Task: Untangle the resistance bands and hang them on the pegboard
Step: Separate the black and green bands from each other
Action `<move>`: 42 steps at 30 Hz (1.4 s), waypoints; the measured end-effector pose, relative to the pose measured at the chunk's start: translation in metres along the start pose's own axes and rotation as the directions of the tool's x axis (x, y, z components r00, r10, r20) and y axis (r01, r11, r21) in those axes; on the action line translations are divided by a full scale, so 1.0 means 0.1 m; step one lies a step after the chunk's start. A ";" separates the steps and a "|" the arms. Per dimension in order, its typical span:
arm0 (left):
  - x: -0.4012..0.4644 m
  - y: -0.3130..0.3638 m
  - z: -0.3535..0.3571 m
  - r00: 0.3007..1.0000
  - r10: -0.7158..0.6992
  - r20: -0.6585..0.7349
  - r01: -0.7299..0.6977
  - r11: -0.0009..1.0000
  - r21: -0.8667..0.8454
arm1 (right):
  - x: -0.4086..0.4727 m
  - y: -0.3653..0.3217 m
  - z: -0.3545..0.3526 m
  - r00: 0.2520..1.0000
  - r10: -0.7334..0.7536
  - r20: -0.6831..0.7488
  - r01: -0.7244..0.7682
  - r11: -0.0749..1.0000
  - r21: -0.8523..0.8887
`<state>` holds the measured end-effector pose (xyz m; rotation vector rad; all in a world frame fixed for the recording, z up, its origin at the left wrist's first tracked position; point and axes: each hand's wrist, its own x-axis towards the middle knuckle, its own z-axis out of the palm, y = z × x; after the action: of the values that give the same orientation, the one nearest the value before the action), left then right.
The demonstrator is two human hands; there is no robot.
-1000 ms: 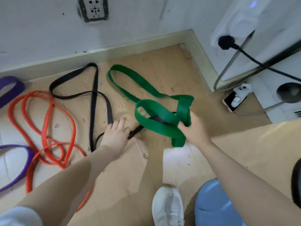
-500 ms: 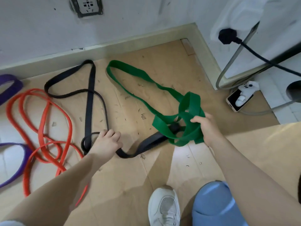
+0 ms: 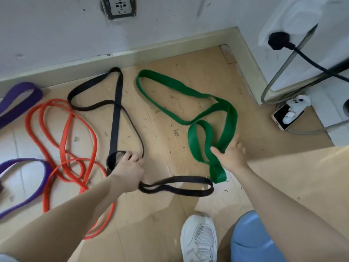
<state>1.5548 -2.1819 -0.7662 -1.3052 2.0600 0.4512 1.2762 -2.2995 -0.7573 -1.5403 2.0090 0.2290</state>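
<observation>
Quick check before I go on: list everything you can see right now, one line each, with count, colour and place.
green band: 1, green, floor centre-right, looped, near end gripped
black band: 1, black, floor centre, loose loop trailing toward the green band's end
orange band: 1, orange-red, floor left, coiled
purple bands: purple, far left; two loops visible, count unclear
wall socket: 1, white, wall top centre
black plug: 1, black, upper right, cable attached
phone: 1, dark screen, floor right, a white controller resting on it
shoe: 1, white, bottom centre
left hand: grips black band
right hand: holds green band
</observation>
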 end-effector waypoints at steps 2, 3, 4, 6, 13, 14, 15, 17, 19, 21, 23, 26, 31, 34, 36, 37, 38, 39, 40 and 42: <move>0.11 0.13 -0.08 0.992 -0.032 -0.121 0.005 0.976 -0.217 | -0.02 -0.06 -0.01 0.981 -0.037 -0.192 0.040 0.999 0.010; 0.18 0.25 -0.12 0.979 -0.022 -0.204 -0.041 0.953 -0.300 | -0.03 -0.09 0.00 0.966 -0.089 -0.243 0.078 0.995 -0.056; 0.24 0.37 -0.17 0.960 0.004 -0.280 -0.104 0.933 -0.345 | -0.03 -0.11 0.00 0.957 -0.152 -0.246 0.123 0.984 -0.130; 0.37 0.64 -0.21 0.951 0.095 -0.295 -0.194 0.925 -0.326 | 0.02 -0.14 0.02 0.948 -0.287 -0.140 0.245 0.934 -0.259; 0.60 1.01 -0.24 0.970 0.083 -0.228 -0.090 0.996 -0.020 | 0.18 -0.25 0.25 0.908 -0.339 0.247 0.416 0.803 -0.426; 0.63 1.01 -0.23 0.972 0.071 -0.222 -0.084 0.995 -0.047 | 0.20 -0.26 0.30 0.910 -0.357 0.210 0.414 0.793 -0.447; 0.65 1.01 -0.20 0.977 0.079 -0.197 -0.097 0.992 -0.086 | 0.21 -0.28 0.33 0.906 -0.391 0.162 0.420 0.776 -0.471; 0.69 0.95 -0.18 0.982 0.067 -0.177 -0.095 0.984 -0.151 | 0.29 -0.32 0.33 0.883 -0.461 0.082 0.435 0.743 -0.509; 0.65 0.84 -0.16 0.990 0.036 -0.139 -0.058 0.986 -0.157 | 0.38 -0.36 0.23 0.882 -0.469 0.041 0.416 0.735 -0.535; 0.56 0.70 -0.13 0.998 0.041 -0.038 -0.048 0.974 -0.219 | 0.44 -0.43 0.13 0.900 -0.433 0.040 0.369 0.712 -0.598; 0.46 0.55 -0.12 0.984 0.146 0.103 -0.110 0.948 -0.300 | 0.42 -0.54 0.06 0.904 -0.421 0.076 0.350 0.628 -0.694; 0.35 0.37 -0.12 0.955 0.280 0.099 -0.232 0.910 -0.344 | 0.33 -0.88 -0.06 0.864 -0.500 0.062 0.429 0.665 -0.612; 0.42 -0.32 -0.33 0.774 -0.539 -0.332 0.169 0.682 -0.712 | 0.56 -1.52 -0.07 0.730 -0.594 0.336 0.682 0.663 -0.309; 0.52 -0.79 -0.36 0.612 -0.790 -0.037 0.460 0.393 -0.796 | 0.78 -1.87 0.14 0.716 -0.612 0.338 0.694 0.564 -0.448; 0.59 -0.96 -0.38 0.521 -0.845 0.118 0.501 0.191 -0.844 | 0.90 -2.05 0.25 0.748 -0.614 0.253 0.637 0.557 -0.533; 0.63 -1.03 -0.38 0.485 -0.863 0.141 0.503 0.144 -0.852 | 0.96 -2.12 0.28 0.769 -0.597 0.226 0.609 0.579 -0.543; 0.67 -1.10 -0.36 0.459 -0.879 0.128 0.517 0.147 -0.843 | 1.01 -2.18 0.32 0.785 -0.582 0.214 0.590 0.598 -0.542; 0.71 -1.19 -0.34 0.444 -0.891 0.090 0.541 0.187 -0.820 | 1.08 -2.24 0.34 0.790 -0.576 0.209 0.583 0.603 -0.544; 0.74 -1.30 -0.30 0.450 -0.892 0.056 0.567 0.236 -0.789 | 1.14 -2.29 0.37 0.790 -0.577 0.207 0.583 0.603 -0.544; 0.79 -1.49 -0.22 0.521 -0.849 0.087 0.625 0.311 -0.716 | 1.24 -2.36 0.39 0.786 -0.587 0.193 0.588 0.613 -0.528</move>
<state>1.6575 -2.3146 -0.7960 -2.7738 1.1727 0.5871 1.4892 -2.4579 -0.8066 -2.4902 1.3516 0.5916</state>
